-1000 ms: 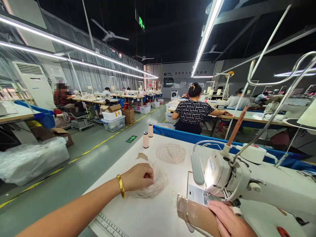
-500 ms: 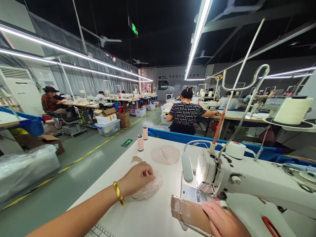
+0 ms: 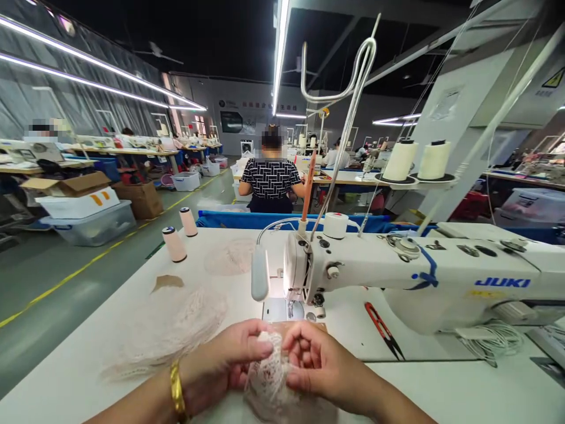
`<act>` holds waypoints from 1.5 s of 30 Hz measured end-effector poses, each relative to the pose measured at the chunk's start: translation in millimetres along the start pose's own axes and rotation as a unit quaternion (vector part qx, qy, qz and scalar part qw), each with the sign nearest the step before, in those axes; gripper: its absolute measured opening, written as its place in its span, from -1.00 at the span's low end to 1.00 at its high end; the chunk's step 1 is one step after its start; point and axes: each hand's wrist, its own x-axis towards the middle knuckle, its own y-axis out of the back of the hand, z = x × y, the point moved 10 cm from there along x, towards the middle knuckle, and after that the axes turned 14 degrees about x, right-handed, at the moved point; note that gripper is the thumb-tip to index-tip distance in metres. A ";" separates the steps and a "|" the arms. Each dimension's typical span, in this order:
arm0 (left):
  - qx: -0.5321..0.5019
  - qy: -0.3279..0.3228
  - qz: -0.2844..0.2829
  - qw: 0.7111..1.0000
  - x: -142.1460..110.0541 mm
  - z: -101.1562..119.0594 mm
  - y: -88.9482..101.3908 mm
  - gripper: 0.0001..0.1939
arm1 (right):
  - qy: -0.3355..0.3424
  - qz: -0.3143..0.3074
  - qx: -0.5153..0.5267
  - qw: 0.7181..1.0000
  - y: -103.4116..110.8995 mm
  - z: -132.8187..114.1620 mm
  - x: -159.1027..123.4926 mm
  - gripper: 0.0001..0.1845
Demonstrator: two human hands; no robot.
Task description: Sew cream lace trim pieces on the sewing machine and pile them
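Note:
A pale lace piece (image 3: 267,380) hangs in front of the sewing machine. My left hand (image 3: 233,356), with a gold bangle at the wrist, pinches its upper edge between thumb and fingers. My right hand (image 3: 320,365) is closed on the lace's right side, fingers curled. Just behind the hands, a brown strip (image 3: 318,327) lies by the machine's presser foot (image 3: 291,307), mostly covered by them. Left of my hands spreads a pile of pale lace (image 3: 185,318). A second lace pile (image 3: 232,257) lies farther back.
The white sewing machine (image 3: 357,259) stands on the right, with its lamp (image 3: 260,274) left of the needle. Red thread snips (image 3: 383,330) lie beneath its arm. Two thread spools (image 3: 175,245) stand at the table's far left edge. A co-worker (image 3: 270,179) sits ahead.
My left hand has come from the lace pile to the machine front, a lace piece in it. My right hand has left the brown strip and grips the lace. The view has swung right.

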 end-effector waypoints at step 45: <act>0.175 -0.209 0.142 0.952 28.6 29.5 -8.3 -0.68 | 0.227 0.154 -0.360 0.892 10.0 -47.4 -15.4 -0.92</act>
